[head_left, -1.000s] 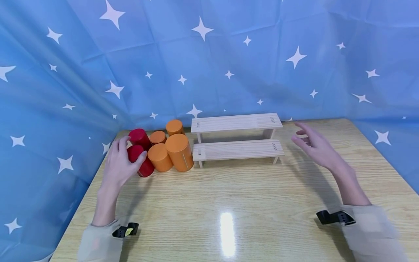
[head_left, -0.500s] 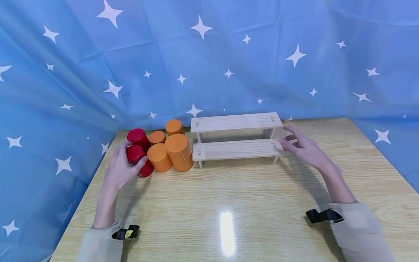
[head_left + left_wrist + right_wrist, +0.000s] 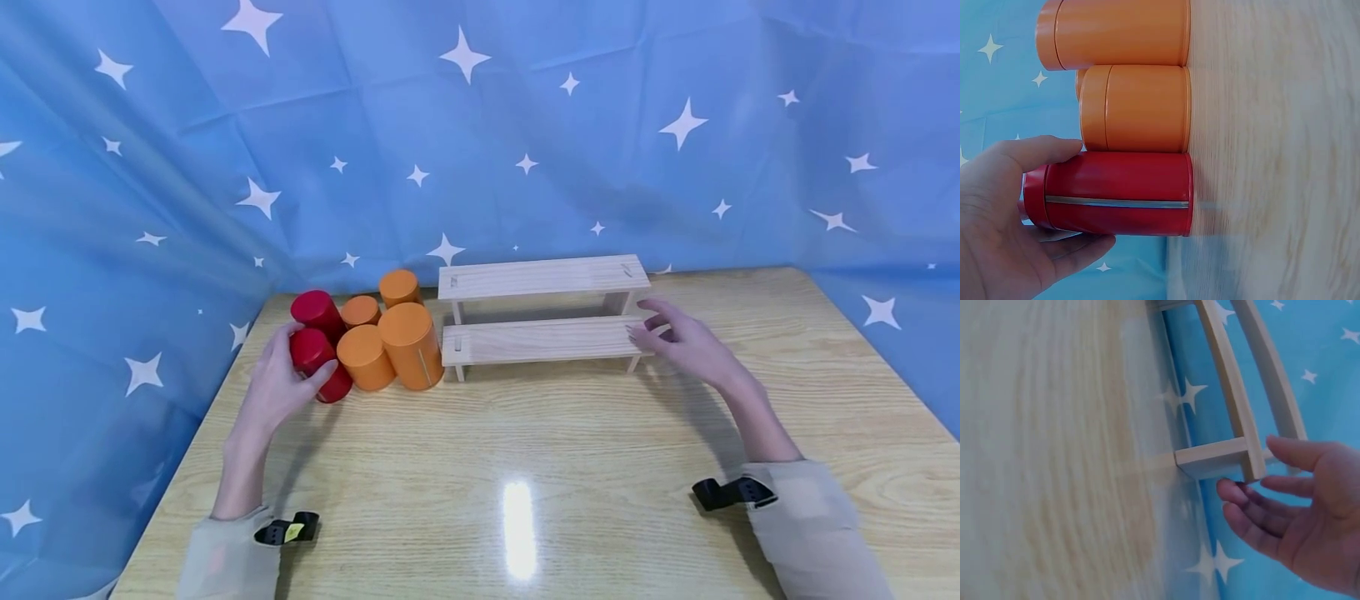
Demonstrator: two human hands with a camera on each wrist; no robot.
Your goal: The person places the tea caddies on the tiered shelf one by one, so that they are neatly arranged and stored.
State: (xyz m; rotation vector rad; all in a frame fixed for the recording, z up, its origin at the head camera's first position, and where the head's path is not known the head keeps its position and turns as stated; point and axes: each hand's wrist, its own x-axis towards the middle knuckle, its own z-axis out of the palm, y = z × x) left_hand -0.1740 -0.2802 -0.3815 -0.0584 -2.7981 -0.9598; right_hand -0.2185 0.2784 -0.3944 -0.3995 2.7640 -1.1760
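Note:
My left hand grips the front red canister, which stands on the table. In the left wrist view, the thumb lies on one side of the canister's lidded end and the fingers on the other. Beyond my right hand, the two-step wooden shelf stands near the backdrop. The right fingertips are right at the right end of its lower board; in the right wrist view the thumb is just above that end, the other fingers loosely bent below and beside it.
A second red canister stands behind the held one. Several orange canisters, among them a tall one, crowd between it and the shelf. The wood-grain table ends at a blue star-printed cloth at the back and left.
My right hand has moved left from beside the shelf to the right end of its lower board. My left hand has settled slightly around the front red canister, which stays in place.

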